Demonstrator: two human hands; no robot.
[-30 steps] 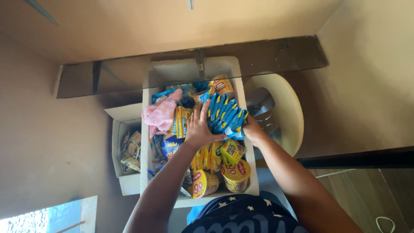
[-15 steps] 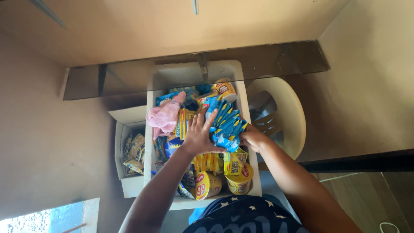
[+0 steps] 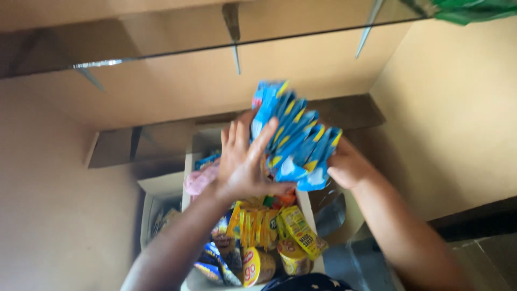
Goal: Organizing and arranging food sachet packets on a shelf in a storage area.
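Warm, soft daylight fills the room, but the whole picture is blurry, and the floor looks dark.

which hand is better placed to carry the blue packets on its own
Right, probably. The right hand wraps around the lower end of the blue packets, while the left hand only presses flat against their side, fingers spread.
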